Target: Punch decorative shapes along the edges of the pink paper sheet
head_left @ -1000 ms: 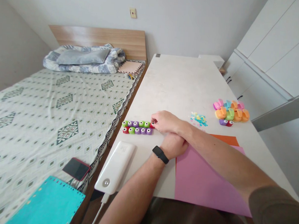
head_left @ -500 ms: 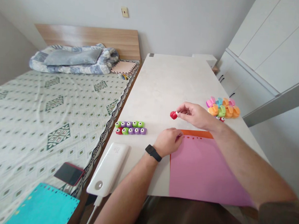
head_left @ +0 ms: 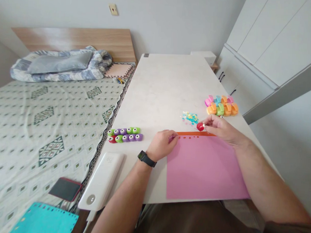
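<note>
My right hand (head_left: 220,128) pinches a small red paper punch (head_left: 200,126) at the far edge of the pink paper sheet (head_left: 204,170). An orange sheet (head_left: 190,133) peeks out from under the pink one, and small punched holes run along the pink sheet's top edge. My left hand (head_left: 162,144), with a black watch on its wrist, has its fingers curled onto the pink sheet's top left corner. Two rows of green, purple and red punches (head_left: 125,134) lie to the left of my left hand.
A cluster of larger pink, orange, green and blue punches (head_left: 221,106) sits at the table's right edge, with paper confetti (head_left: 189,117) beside it. A white power bank (head_left: 101,185) lies near the table's front left corner. On the bed are a phone (head_left: 66,189) and a teal sheet (head_left: 45,220).
My right hand lifted the red punch from the end of the rows and carried it right to the pink sheet's top edge. The view has turned to the right.
</note>
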`<state>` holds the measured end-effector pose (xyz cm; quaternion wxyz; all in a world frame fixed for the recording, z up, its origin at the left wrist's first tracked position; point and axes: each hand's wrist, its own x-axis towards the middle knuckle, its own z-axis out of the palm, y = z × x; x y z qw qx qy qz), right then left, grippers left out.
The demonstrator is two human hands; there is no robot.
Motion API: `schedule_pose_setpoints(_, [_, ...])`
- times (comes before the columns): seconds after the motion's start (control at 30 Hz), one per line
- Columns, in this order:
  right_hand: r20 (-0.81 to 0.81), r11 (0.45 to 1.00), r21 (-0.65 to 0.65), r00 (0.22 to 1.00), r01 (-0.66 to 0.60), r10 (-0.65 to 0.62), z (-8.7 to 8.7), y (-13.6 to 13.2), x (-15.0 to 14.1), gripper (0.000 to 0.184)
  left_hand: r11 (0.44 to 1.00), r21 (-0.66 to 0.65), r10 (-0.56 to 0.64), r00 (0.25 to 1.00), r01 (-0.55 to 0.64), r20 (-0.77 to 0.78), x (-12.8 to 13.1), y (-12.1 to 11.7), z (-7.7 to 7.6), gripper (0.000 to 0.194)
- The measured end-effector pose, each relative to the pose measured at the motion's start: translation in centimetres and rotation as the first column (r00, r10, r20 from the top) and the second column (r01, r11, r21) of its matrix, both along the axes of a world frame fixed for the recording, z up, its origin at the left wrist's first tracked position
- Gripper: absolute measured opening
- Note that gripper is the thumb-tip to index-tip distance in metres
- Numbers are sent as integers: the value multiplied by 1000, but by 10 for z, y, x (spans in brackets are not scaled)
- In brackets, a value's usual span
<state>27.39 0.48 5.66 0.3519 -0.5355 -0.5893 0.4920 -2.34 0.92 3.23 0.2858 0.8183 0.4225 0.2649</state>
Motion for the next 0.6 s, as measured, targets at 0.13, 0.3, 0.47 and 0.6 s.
schedule_pose_setpoints(0.13, [-20, 1000, -4, 1000, -19, 19, -12, -2, 11, 42, 1000, 0, 1, 1000, -1, 1, 1, 0, 0, 17])
schedule_pose_setpoints(0.3, [75, 993, -59, 991, -106, 110, -23, -6, 21, 46, 1000, 9, 20, 1000, -20, -11, 3, 0, -1, 17])
schedule_pose_setpoints(0.47, [207, 993, 1, 971, -122, 119, -27, -7, 23, 46, 1000, 5, 17, 1000, -17, 1, 3, 0, 0, 16])
schedule_pose_setpoints(0.6, [275, 988, 1, 950, -155, 148, -24, -8, 22, 44, 1000, -17, 21, 1000, -21, 12, 3, 0, 1, 16])
